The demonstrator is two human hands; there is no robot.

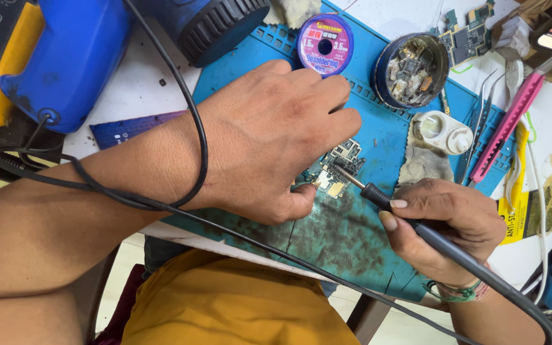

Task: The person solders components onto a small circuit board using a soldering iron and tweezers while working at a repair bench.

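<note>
Right hand: I see my right hand (445, 227) closed around the soldering iron (416, 223), like holding a pencil.
Soldering iron: Its thin metal tip touches the small circuit board (337, 169). Its black cord (193, 128) loops over my left wrist.
Left hand: My left hand (276, 137) lies flat on the board, palm down. The fingers are bent a little and the thumb presses beside the board. It holds the board down and grips nothing.
Circuit board: It sits in the middle of the blue-green work mat (346, 236), half hidden under my left fingers.
Mat: It has dark burnt spots near me.
Further back: A white plastic piece (442, 131) lies on a grey sponge (424, 165). Metal tweezers (480, 121) and a pink tool (506, 124) lie to the right.
Far edge: A purple spool of wick (325, 45) sits beside a round tin of scrap parts (410, 70). A big blue tool (91, 51) lies at the far left.
</note>
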